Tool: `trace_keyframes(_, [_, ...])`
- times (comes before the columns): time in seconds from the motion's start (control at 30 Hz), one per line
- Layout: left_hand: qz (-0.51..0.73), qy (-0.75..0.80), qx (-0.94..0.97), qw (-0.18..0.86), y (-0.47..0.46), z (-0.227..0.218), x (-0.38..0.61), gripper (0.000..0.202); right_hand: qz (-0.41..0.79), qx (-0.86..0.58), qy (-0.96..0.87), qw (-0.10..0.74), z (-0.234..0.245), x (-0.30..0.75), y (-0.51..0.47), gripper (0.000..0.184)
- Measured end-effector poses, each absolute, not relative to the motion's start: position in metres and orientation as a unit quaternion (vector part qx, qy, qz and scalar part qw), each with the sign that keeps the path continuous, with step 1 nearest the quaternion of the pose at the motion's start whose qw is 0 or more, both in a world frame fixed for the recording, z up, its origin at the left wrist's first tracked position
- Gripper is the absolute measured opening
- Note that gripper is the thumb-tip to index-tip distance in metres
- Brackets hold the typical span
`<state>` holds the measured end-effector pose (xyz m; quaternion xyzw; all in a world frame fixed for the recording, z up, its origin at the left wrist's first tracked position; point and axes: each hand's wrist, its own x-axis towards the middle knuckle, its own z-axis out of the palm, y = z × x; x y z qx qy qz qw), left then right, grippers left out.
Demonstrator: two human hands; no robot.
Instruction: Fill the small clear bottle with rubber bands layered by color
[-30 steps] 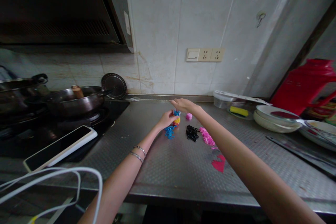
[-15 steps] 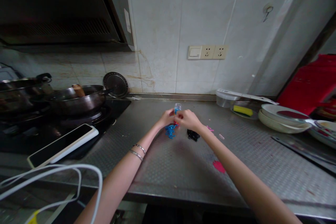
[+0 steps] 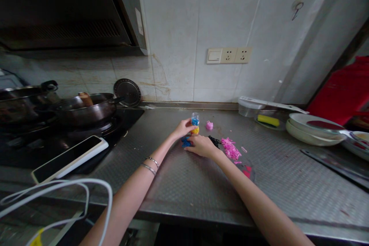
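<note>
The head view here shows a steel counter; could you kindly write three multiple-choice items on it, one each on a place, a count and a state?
1. Where is the pink ball? A on the steel counter; B in the frying pan; C on the phone.
2. How many sockets are on the wall plate? A one; B two; C three.
3. What is the left hand doing with the small clear bottle? A holding it upright; B holding it flat; C not touching it.

1 A: it sits on bare steel right of the bottle.
2 B: two sit side by side.
3 A: fingers hold the upright bottle.
</note>
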<state>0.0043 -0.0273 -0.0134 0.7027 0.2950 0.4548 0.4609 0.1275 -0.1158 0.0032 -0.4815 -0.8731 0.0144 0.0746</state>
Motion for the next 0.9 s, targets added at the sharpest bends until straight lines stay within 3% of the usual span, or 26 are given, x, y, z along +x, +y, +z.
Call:
trace_keyframes(0.57, [0.454,0.288,0.709,0.457,-0.0226,-0.0188,0.0035,0.029,-0.030,-0.514,-0.851,0.102,0.0023,0.1282,-0.1211,0.029])
trace_keyframes(0.9, [0.456,0.286,0.717,0.443,-0.0233,-0.0183,0.0029,0.028,0.001,-0.517,-0.850,0.095,-0.0015,0.1344,-0.1170,0.026])
